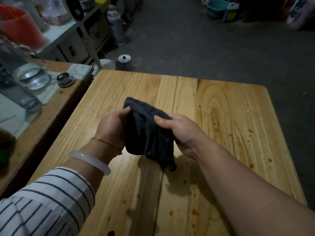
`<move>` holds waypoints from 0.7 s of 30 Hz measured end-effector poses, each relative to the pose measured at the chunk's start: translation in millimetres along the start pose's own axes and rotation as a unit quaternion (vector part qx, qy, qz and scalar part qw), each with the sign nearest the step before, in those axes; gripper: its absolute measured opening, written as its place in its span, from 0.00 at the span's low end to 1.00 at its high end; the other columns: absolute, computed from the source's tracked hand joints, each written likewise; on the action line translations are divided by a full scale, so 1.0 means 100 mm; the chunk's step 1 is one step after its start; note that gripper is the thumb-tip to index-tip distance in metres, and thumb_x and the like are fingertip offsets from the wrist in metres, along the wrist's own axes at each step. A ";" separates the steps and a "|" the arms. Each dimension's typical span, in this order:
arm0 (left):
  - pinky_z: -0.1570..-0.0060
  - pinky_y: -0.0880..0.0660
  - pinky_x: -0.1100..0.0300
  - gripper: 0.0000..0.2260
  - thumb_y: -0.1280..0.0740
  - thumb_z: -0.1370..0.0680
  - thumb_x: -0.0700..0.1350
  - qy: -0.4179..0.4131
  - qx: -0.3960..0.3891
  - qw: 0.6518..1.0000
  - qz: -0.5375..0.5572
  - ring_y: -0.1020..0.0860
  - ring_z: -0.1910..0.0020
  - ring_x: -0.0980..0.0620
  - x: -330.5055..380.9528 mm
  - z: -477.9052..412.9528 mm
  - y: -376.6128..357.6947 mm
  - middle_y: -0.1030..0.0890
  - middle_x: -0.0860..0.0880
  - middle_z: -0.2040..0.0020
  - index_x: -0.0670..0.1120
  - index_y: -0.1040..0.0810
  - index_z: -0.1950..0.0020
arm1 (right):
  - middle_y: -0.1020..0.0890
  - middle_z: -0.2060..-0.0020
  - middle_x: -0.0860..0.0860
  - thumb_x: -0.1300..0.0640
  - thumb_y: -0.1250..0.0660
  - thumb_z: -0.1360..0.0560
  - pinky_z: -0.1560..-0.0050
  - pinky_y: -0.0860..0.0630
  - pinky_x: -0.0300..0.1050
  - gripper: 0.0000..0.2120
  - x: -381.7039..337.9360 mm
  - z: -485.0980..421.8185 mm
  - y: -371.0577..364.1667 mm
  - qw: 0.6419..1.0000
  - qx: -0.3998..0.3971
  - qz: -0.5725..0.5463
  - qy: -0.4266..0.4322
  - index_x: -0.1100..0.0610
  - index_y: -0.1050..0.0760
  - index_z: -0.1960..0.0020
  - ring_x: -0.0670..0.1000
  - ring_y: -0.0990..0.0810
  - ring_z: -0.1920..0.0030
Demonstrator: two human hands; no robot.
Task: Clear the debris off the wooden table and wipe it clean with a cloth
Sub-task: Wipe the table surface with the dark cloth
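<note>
A dark grey cloth [146,132] hangs bunched above the middle of the wooden table [230,106]. My left hand [112,126] grips its left side and my right hand [179,132] grips its right side, thumbs on top. The cloth's lower corner droops to just above the boards. Orange-brown drops [250,166] speckle the table's right half, and more such drops [194,212] lie along the near edge. A dark blot [110,233] sits at the near left edge.
A darker side table [56,106] abuts on the left, carrying clear glass jars [30,77] and a small metal lid [65,80]. A white fan stand [90,46] and a flask [116,28] stand on the grey floor beyond. A teal basin [216,7] sits far back.
</note>
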State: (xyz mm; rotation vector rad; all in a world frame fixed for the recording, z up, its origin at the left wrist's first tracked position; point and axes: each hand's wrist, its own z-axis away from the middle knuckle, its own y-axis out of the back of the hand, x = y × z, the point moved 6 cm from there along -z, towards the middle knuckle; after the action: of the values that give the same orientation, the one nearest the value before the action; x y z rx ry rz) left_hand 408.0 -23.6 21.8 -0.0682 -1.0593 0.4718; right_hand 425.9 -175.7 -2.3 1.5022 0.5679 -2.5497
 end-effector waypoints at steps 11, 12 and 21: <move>0.46 0.30 0.51 0.08 0.34 0.24 0.45 0.016 0.002 0.979 -0.205 0.23 0.49 0.49 0.14 0.02 -0.14 0.17 0.49 0.56 0.44 0.19 0.49 | 0.16 0.58 0.48 0.56 0.32 0.22 0.56 0.20 0.41 0.04 -0.52 0.03 -0.11 0.963 0.034 0.153 0.219 0.49 0.19 0.52 0.47 0.16 0.55; 0.50 0.31 0.52 0.08 0.34 0.25 0.42 0.009 0.015 0.970 -0.243 0.25 0.49 0.48 0.15 -0.01 -0.10 0.19 0.47 0.53 0.41 0.20 0.48 | 0.16 0.59 0.48 0.56 0.31 0.22 0.57 0.21 0.41 0.04 -0.57 0.02 -0.10 0.958 0.045 0.160 0.235 0.49 0.19 0.53 0.47 0.17 0.56; 0.47 0.24 0.48 0.14 0.43 0.25 0.29 0.001 0.030 0.947 -0.320 0.23 0.43 0.37 0.17 0.01 0.04 0.22 0.34 0.44 0.44 0.22 0.55 | 0.16 0.60 0.45 0.56 0.26 0.27 0.61 0.21 0.40 0.03 -0.82 -0.08 0.05 0.923 0.158 0.209 0.283 0.50 0.16 0.54 0.46 0.17 0.55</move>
State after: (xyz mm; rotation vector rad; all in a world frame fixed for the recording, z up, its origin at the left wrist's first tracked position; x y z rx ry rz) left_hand 412.4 -13.2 35.6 0.3233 -0.9985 -0.0860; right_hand 474.0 -183.5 63.9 2.2047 -0.1339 -1.9314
